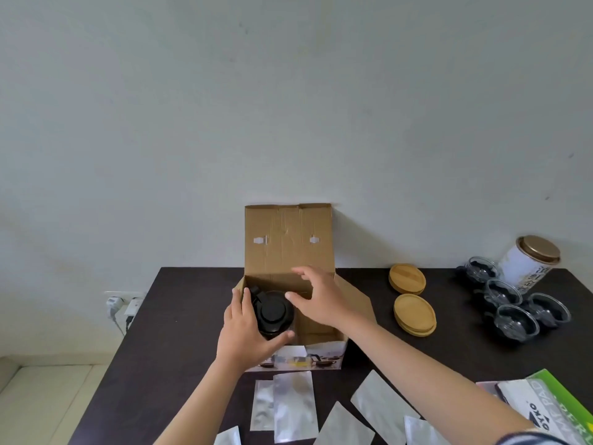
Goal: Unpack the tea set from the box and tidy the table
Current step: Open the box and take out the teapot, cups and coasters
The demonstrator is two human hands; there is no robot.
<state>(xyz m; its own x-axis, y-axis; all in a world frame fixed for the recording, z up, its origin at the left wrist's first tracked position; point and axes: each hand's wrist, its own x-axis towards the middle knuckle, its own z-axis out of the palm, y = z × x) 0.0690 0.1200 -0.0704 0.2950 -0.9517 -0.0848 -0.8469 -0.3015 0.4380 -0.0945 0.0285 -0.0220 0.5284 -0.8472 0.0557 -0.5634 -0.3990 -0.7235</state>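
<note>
An open cardboard box (288,239) stands on the dark table (179,316) with its lid flap up against the wall. A glass teapot with a black lid (272,311) sits at the box's left side. My left hand (245,335) wraps around the teapot's left and front side. My right hand (316,298) hovers over the box just right of the teapot, fingers spread, holding nothing. Two stacks of round wooden coasters (414,311) lie right of the box. Several glass cups (515,319) with dark contents stand further right.
A white tin with a gold lid (529,263) stands at the far right by the wall. Several silver foil pouches (293,407) lie along the near edge. A green paper pad (558,409) sits at the near right. A wall socket (123,305) is left of the table.
</note>
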